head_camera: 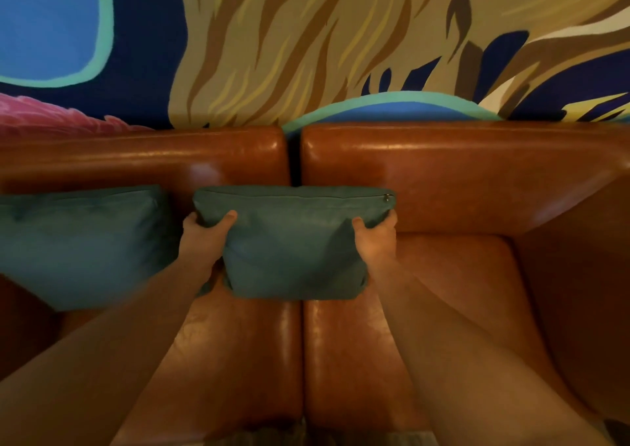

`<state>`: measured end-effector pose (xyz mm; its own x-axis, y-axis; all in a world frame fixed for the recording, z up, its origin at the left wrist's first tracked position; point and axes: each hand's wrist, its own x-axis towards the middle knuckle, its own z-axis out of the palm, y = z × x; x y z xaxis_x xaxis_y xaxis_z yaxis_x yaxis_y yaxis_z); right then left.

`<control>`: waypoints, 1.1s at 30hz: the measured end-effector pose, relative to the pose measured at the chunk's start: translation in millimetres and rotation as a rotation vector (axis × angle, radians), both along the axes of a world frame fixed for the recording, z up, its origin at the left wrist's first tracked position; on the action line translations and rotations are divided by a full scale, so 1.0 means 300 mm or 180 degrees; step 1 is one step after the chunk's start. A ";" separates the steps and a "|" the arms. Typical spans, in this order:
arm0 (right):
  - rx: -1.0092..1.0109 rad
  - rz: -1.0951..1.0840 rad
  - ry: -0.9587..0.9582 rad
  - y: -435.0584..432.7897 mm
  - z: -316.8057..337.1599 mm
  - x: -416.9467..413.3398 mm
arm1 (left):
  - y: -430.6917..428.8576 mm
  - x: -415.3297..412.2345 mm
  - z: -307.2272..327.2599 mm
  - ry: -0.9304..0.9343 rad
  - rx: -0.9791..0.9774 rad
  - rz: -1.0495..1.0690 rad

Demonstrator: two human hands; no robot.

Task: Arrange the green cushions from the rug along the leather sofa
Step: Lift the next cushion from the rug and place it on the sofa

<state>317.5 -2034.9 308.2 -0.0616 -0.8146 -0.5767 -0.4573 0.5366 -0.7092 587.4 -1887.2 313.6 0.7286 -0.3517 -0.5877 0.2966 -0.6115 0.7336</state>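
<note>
A green cushion (293, 241) stands upright against the backrest of the brown leather sofa (443, 179), over the seam between two seat pads, its zip along the top edge. My left hand (204, 237) grips its upper left corner and my right hand (376, 241) grips its upper right corner. A second green cushion (81, 241) leans against the backrest just to the left, close to my left hand.
The sofa's right armrest (579, 258) closes off the right seat pad (443, 292). Behind the backrest is a wall with a colourful mural (306, 43). A strip of rug (306, 437) shows at the bottom edge.
</note>
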 end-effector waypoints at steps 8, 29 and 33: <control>-0.0325 0.0827 0.0321 0.104 0.153 -0.003 | 0.125 -0.132 0.152 -0.0327 0.0211 -0.0828; -0.1114 0.1873 0.1545 0.863 0.420 0.129 | 0.704 0.022 0.453 -0.2159 0.0754 -0.3422; -0.1127 0.1654 0.1576 1.036 0.466 0.115 | 0.850 0.040 0.522 -0.2292 0.0736 -0.3640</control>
<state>352.1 -1724.0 447.9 0.1951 -0.9389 -0.2835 -0.8932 -0.0507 -0.4467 599.3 -1632.3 470.3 0.2676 -0.9041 -0.3332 -0.8511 -0.3838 0.3581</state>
